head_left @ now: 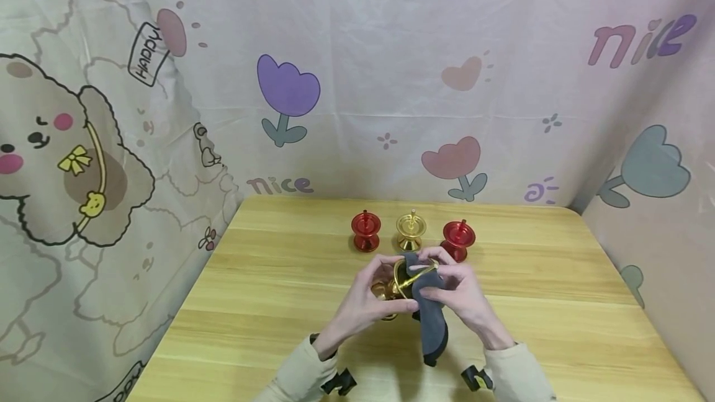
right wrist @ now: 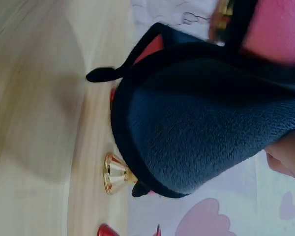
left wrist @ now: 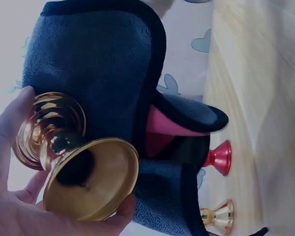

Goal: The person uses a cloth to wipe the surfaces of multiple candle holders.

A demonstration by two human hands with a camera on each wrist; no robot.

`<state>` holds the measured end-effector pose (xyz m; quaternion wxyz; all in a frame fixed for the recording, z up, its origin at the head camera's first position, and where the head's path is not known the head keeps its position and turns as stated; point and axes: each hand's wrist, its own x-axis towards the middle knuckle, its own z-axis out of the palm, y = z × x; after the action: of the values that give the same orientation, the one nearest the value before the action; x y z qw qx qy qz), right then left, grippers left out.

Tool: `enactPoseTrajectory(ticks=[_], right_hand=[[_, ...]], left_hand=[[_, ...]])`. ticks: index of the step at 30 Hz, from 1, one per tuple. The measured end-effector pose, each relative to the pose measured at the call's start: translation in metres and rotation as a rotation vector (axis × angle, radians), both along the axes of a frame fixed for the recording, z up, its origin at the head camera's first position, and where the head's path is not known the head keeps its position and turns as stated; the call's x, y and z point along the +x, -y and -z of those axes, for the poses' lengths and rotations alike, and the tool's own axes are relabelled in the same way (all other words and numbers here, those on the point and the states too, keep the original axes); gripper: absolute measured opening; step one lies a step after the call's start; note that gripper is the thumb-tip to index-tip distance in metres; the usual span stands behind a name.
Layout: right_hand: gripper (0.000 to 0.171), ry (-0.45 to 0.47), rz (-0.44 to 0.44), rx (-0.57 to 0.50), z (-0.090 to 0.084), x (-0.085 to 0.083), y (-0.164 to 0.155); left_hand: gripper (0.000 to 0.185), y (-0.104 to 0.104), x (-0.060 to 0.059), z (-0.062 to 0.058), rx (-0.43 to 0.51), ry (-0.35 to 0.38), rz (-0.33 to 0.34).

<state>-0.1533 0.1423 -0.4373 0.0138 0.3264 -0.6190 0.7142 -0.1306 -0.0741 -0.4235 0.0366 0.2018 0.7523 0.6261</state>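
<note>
My left hand (head_left: 363, 299) grips a shiny gold candle holder (left wrist: 96, 179), tilted on its side above the table, with its hollow base facing the left wrist camera. Fingers and thumb wrap its outside. Against its dish end lies a grey-blue cloth (head_left: 431, 324) with black edging and a pink reverse side. Pinched in my right hand (head_left: 460, 290), the cloth hangs down in a fold between both hands. In the right wrist view the cloth (right wrist: 206, 123) hides most of the right fingers and the held candle holder.
Behind the hands, a red candle holder (head_left: 366, 231), a gold candle holder (head_left: 410, 232) and another red candle holder (head_left: 458, 239) stand upright in a row on the wooden table (head_left: 279, 278). A printed curtain (head_left: 357, 79) hangs behind the table's back edge.
</note>
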Motion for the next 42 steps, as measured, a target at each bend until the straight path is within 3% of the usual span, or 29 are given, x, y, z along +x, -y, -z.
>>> enactPoseTrajectory(ticks=[4, 9, 17, 27, 29, 35, 42], right_hand=[[0.016, -0.029, 0.021, 0.077, 0.000, 0.001, 0.002], [0.032, 0.002, 0.002, 0.063, 0.002, 0.001, 0.005], [0.034, 0.121, -0.054, -0.079, 0.007, 0.002, 0.004], [0.039, 0.143, -0.098, -0.230, 0.000, 0.003, -0.003], [0.038, 0.124, -0.105, -0.214, 0.001, 0.002, -0.004], [0.038, 0.023, -0.076, -0.036, 0.007, 0.001, -0.005], [0.035, -0.008, -0.022, 0.036, 0.007, 0.003, 0.000]], left_hand=[[0.064, -0.001, 0.001, -0.002, -0.023, -0.012, -0.002], [0.065, -0.003, 0.001, -0.001, -0.068, -0.065, 0.002], [0.067, -0.008, 0.001, -0.002, -0.073, -0.112, 0.011], [0.065, -0.006, 0.000, -0.001, -0.061, -0.091, 0.015], [0.064, -0.006, 0.000, -0.001, -0.042, -0.071, 0.024], [0.063, -0.005, 0.000, -0.002, -0.015, -0.004, 0.031], [0.065, -0.005, 0.001, -0.006, -0.059, -0.078, 0.042]])
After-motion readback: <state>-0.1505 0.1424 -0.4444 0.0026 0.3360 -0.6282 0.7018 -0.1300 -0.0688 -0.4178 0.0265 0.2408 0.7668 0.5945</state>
